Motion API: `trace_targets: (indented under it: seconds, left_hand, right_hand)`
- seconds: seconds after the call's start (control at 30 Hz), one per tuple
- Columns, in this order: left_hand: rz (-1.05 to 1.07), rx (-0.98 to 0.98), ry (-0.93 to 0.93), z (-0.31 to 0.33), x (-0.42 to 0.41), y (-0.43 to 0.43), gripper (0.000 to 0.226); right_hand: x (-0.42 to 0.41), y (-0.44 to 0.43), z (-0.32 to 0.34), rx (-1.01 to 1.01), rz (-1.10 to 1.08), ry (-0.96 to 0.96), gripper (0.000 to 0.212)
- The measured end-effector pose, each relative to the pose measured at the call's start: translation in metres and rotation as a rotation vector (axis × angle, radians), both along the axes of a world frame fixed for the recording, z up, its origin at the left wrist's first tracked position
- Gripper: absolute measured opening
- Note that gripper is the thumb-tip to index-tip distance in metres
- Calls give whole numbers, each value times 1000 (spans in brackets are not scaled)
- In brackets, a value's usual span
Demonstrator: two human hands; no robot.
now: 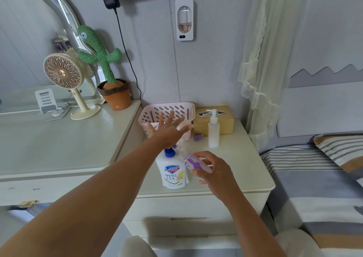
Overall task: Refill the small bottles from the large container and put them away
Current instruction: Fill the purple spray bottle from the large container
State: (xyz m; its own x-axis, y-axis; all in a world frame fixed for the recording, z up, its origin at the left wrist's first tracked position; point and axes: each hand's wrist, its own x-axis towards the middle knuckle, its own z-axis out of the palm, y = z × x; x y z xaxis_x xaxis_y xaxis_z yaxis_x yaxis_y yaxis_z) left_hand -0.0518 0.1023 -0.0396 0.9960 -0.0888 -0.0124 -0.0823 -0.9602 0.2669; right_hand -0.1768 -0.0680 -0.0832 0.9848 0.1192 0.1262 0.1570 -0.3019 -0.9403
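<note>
A white Safeguard refill pouch (172, 175) with a blue cap stands on the nightstand (243, 170). My right hand (214, 170) grips a small clear bottle (193, 161) with a purple rabbit print, tilted beside the pouch's top. My left hand (170, 131) hovers above the pouch with fingers spread, holding nothing, in front of a pink slotted basket (169, 110). A white pump bottle (213, 132) stands upright to the right of the basket. A small purple cap (198, 137) lies near the basket's base.
A yellow tissue box (225, 122) sits behind the pump bottle. On the dresser to the left stand a fan (62, 73), a plush cactus in a pot (115, 95) and a phone stand (47, 100). A bed with striped bedding (314, 178) is to the right.
</note>
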Motion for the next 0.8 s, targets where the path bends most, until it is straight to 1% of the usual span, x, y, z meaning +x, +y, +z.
trace_targets:
  seconds: [0.07,0.23,0.33,0.4,0.53,0.6,0.8]
  left_hand:
    - [-2,18,-5,2,1,0,84]
    - [-1,-15,-2,-9,-2,2,73]
    - [-3,2,5,-11,-4,1,72]
    - [-5,-4,2,-8,-4,1,74]
    - [-20,15,-3,0,-2,2,91]
    - [-19,-1,3,1,-2,3,91]
    - [-22,-32,26,-10,-5,4,72]
  right_hand:
    - [0,-1,3,-6,-4,-5,37]
    - [-3,-1,-3,2,7,20,38]
    - [-5,1,-5,11,2,31,36]
    - [-5,2,-4,10,-1,24,36]
    - [-4,1,0,-4,-10,-3,37]
    - [-4,1,0,-6,-8,-4,37]
    - [-7,4,-6,21,0,35,36]
